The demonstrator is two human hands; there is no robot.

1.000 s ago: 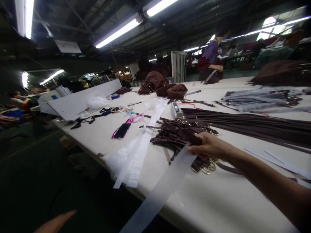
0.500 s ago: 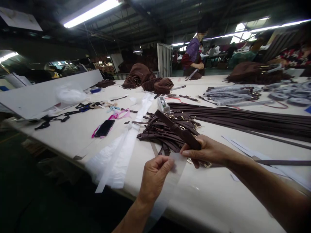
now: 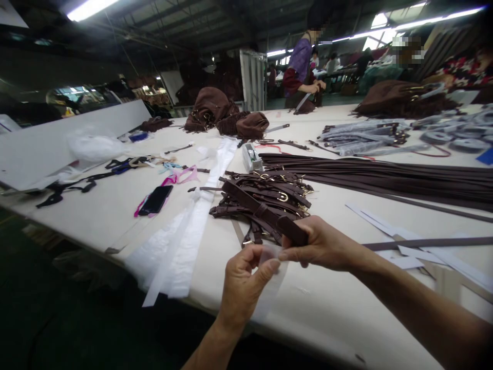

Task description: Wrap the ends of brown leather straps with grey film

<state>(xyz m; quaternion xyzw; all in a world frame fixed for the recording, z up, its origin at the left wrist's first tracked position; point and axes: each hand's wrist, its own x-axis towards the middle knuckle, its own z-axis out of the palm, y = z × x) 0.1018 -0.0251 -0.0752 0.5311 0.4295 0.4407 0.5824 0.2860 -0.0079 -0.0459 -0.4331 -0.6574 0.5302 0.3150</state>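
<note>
Single head-worn view, looking forward and down across the long white table [image 3: 115,205] from its near edge; both hands close below, far edge and workshop hall beyond.

left hand [image 3: 246,280] risen to clear strip [image 3: 269,282], meeting right hand [image 3: 319,244]

Phone [image 3: 155,199] left of strap pile [image 3: 265,200]

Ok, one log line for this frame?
left hand: pinching clear plastic sleeve | right hand: gripping dark brown leather strap | white table
</note>
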